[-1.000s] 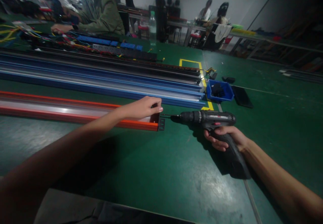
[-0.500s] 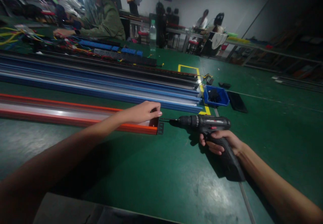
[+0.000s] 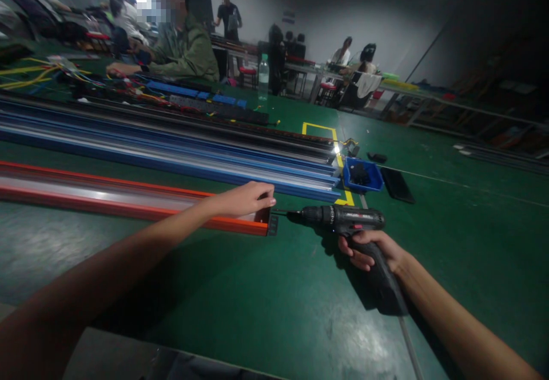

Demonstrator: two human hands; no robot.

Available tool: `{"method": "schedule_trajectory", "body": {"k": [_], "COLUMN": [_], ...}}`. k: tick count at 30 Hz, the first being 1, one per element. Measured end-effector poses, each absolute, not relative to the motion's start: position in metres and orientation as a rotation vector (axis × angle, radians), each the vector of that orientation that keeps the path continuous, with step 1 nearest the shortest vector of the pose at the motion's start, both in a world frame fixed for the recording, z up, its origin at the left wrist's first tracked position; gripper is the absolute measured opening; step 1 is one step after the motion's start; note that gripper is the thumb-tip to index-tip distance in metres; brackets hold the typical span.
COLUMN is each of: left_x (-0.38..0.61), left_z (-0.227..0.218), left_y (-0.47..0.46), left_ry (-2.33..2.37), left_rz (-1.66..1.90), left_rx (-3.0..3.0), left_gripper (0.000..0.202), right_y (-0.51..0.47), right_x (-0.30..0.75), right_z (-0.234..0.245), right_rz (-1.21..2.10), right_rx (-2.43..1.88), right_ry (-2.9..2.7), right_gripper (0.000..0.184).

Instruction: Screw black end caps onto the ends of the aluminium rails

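Observation:
A long orange metal rail (image 3: 107,197) lies on the green table (image 3: 274,300), its near end capped by a small black end piece (image 3: 273,224). My left hand (image 3: 244,198) rests curled over that end of the rail, fingers bent down onto it. My right hand (image 3: 372,247) grips the handle of a black cordless drill (image 3: 347,220). The drill lies level and points left, its bit tip touching the black end piece.
Blue and black rails (image 3: 171,151) lie stacked behind the orange one. A blue bin (image 3: 362,175) and a dark flat pad (image 3: 397,184) sit beyond the drill. A person in a green jacket (image 3: 184,51) works on coloured wires at far left. Other people sit at distant tables.
The view has tilted up slightly, so everything sits lower in the picture. Both hands and the drill keep the same hold at the rail end.

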State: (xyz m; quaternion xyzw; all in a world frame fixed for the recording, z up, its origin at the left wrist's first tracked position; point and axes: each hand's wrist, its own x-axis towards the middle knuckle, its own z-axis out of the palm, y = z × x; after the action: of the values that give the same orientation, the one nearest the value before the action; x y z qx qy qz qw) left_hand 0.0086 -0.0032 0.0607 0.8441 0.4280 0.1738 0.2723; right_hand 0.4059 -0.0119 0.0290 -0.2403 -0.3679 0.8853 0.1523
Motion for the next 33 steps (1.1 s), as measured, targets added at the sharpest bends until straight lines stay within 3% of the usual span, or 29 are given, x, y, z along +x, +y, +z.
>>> {"method": "schedule_trajectory", "body": {"k": [33], "left_x": [0.0087], "left_z": [0.0590], "left_y": [-0.0030], "left_ry": [1.179], "left_rz": [0.488], "left_rx": [2.226], "left_gripper": [0.032], "right_y": [-0.0122], "right_x": [0.4051], "right_z": [0.0321], "right_rz": [2.541], "right_rx": [-0.731], "right_ry": [-1.028], "right_gripper": [0.026]}}
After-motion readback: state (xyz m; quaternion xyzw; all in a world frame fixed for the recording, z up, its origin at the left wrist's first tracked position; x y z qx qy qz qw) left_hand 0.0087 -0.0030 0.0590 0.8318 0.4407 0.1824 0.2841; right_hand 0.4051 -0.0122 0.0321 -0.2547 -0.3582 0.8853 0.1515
